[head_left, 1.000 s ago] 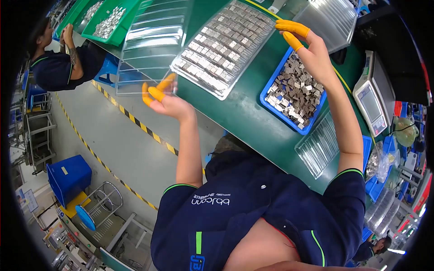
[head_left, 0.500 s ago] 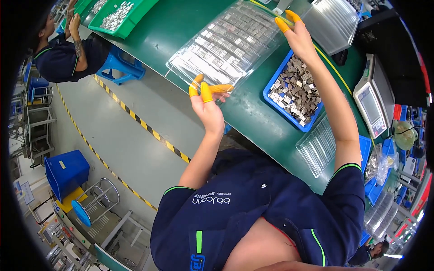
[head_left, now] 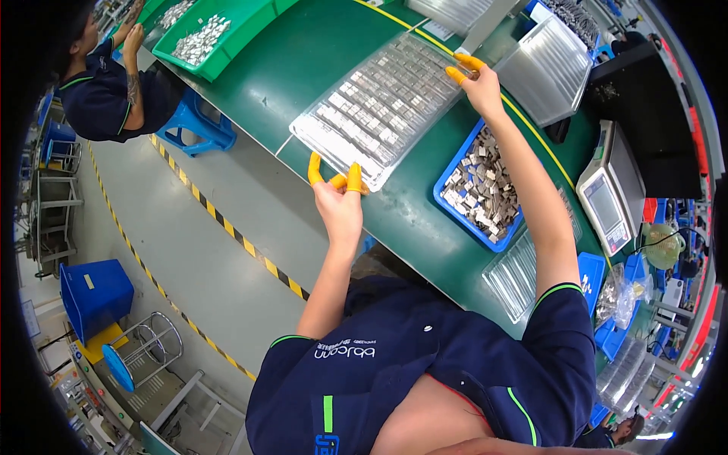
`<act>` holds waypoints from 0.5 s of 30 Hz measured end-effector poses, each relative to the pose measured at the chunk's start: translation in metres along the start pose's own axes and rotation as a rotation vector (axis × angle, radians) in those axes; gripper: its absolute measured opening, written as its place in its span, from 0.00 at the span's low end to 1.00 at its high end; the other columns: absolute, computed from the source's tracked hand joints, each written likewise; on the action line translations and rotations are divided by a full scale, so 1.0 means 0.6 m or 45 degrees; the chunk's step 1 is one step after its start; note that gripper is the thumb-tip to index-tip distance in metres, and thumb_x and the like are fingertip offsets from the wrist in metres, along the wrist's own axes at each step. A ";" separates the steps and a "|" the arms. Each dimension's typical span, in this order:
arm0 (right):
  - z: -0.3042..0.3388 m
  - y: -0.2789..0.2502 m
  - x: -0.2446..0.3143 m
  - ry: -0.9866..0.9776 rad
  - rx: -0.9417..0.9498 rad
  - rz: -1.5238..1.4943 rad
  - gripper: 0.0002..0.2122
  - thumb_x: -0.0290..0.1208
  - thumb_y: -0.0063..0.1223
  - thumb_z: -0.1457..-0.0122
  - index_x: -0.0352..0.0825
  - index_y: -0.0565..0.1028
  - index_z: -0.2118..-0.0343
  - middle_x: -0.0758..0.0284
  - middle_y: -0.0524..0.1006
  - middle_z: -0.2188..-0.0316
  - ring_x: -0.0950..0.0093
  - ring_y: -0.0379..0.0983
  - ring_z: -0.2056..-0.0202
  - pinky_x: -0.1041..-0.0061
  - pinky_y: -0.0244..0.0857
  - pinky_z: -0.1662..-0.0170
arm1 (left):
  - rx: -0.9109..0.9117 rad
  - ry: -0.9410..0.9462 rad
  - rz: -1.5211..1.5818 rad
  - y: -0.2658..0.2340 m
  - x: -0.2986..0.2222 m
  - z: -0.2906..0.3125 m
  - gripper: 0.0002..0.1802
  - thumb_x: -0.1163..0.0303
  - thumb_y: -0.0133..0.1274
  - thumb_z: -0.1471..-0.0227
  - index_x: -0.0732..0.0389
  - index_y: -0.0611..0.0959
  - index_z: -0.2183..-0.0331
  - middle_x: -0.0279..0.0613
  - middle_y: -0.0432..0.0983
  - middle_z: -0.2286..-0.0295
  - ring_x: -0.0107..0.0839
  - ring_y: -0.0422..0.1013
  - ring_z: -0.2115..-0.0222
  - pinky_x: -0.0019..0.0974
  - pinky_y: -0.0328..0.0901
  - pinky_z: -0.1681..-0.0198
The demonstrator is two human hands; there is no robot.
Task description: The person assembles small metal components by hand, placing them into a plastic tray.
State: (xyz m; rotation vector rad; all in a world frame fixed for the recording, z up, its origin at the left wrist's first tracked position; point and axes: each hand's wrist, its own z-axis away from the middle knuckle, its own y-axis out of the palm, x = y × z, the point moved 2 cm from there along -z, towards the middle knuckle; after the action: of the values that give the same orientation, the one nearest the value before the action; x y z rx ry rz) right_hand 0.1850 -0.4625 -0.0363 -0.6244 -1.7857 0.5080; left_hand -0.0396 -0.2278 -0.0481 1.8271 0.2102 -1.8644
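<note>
A clear plastic tray [head_left: 379,102] with rows of small silvery metal parts lies at a slant over the green table. My left hand [head_left: 339,199], with yellow finger cots, grips its near short edge, which juts toward the table's front edge. At the far right corner, my right hand [head_left: 482,87], also in yellow cots, pinches the rim between thumb and fingers. Beneath my right forearm stands a blue bin [head_left: 485,182] heaped with loose metal pieces, partly hidden by the arm.
An empty-looking clear tray [head_left: 512,277] lies near my right elbow. A scale [head_left: 607,197] stands to the right, with stacked clear trays [head_left: 546,72] behind. Green bins [head_left: 216,45] of parts sit far left, near a seated co-worker [head_left: 102,91]. Yellow tape [head_left: 531,136] crosses the table.
The tray now looks flatter, with its rows clearer and less glare. My left fingers have drawn in at its near edge. The whole view has shifted slightly.
</note>
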 end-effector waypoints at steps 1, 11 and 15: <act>-0.001 0.006 0.000 -0.010 -0.005 0.005 0.22 0.39 0.63 0.56 0.35 0.75 0.57 0.66 0.76 0.75 0.80 0.66 0.78 0.78 0.64 0.70 | -0.040 0.018 0.016 0.001 0.000 0.004 0.36 0.76 0.52 0.50 0.69 0.50 0.46 0.44 0.74 0.76 0.21 0.67 0.80 0.24 0.62 0.77; -0.007 0.016 -0.006 -0.017 -0.035 0.075 0.16 0.34 0.61 0.56 0.34 0.78 0.63 0.56 0.77 0.69 0.65 0.73 0.67 0.72 0.66 0.60 | -0.091 0.071 -0.518 -0.026 -0.009 -0.006 0.42 0.72 0.56 0.52 0.65 0.50 0.43 0.39 0.72 0.81 0.21 0.63 0.84 0.27 0.61 0.78; -0.019 0.030 0.025 -0.180 -0.096 0.237 0.16 0.36 0.58 0.53 0.34 0.76 0.61 0.56 0.75 0.62 0.62 0.70 0.58 0.68 0.62 0.54 | -0.379 0.369 -0.845 -0.058 -0.043 -0.057 0.37 0.73 0.56 0.54 0.64 0.57 0.45 0.44 0.70 0.64 0.30 0.66 0.66 0.29 0.62 0.64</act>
State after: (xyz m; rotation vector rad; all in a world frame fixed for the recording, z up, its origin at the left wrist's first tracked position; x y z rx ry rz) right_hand 0.1955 -0.4388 -0.0333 -0.8301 -1.8970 0.6262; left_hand -0.0262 -0.1759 -0.0340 1.9402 1.2569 -1.8086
